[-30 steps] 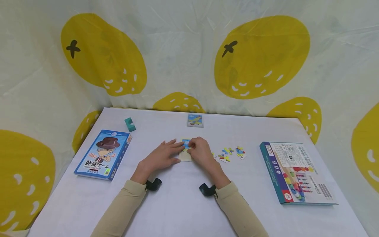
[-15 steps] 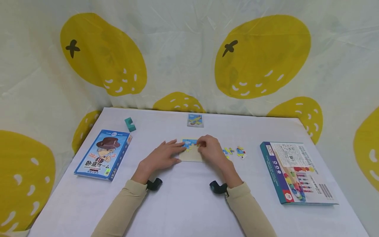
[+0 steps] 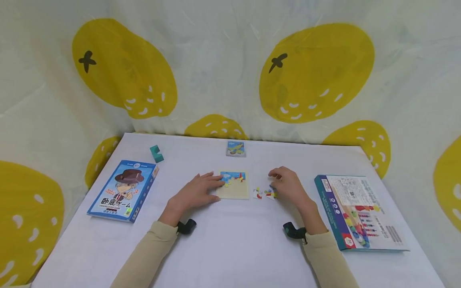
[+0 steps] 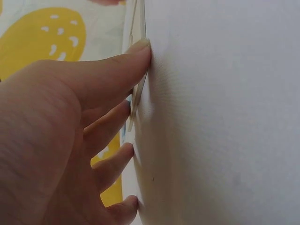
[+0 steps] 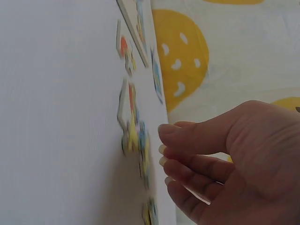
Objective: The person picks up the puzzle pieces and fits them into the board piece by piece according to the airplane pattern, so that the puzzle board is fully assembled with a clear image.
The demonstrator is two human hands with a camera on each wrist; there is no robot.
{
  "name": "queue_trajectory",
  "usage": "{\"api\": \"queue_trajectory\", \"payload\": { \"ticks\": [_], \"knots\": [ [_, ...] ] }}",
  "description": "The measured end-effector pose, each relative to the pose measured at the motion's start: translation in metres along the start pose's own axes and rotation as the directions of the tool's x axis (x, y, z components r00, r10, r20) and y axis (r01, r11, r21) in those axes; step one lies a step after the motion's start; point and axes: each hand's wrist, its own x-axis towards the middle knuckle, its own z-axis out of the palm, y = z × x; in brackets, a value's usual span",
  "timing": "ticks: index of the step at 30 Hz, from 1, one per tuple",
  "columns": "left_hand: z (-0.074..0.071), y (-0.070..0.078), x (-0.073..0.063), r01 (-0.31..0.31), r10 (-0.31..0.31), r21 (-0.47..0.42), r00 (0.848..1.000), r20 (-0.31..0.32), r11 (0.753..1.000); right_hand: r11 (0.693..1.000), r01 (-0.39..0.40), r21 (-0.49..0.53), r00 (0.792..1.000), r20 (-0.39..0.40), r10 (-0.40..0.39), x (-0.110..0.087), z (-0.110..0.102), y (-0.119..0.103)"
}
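Observation:
A small wooden puzzle board (image 3: pixel 236 192) lies mid-table, its upper strip filled with blue, yellow and red pieces and its lower part bare. My left hand (image 3: pixel 194 195) rests at the board's left side, fingers extended; in the left wrist view the thumb (image 4: pixel 136 55) touches the board's edge. To the right, my right hand (image 3: pixel 291 187) hovers over loose jigsaw pieces (image 3: pixel 269 194), its fingers loosely bent with nothing between them. Another loose piece (image 3: pixel 257 193), white with red, sits nearer the board. In the right wrist view several pieces (image 5: pixel 133 136) lie below the fingertips.
A picture card (image 3: pixel 235 149) showing a yellow aeroplane lies at the back. On the left are a blue game box (image 3: pixel 124 190) and a green block (image 3: pixel 156 153). A larger flat box (image 3: pixel 360 212) lies at the right. A patterned cloth hangs behind the table.
My right hand has left the board's top right, where a piece with red now sits, and has moved right over the loose pieces. My left hand stays in place.

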Motion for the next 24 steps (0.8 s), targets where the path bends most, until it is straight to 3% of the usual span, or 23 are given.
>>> {"api": "queue_trajectory", "payload": {
  "ticks": [9,24],
  "knots": [
    [0.003,0.0,-0.001,-0.005,0.005,0.02,1.0,-0.03,1.0,0.996,0.025,-0.088,0.999,0.044,-0.021,-0.01,-0.007,0.02],
    [0.006,-0.004,0.0,-0.009,0.01,0.035,0.999,-0.041,0.999,0.994,-0.038,-0.101,0.996,0.076,0.046,-0.007,-0.006,0.018]
  ]
}}
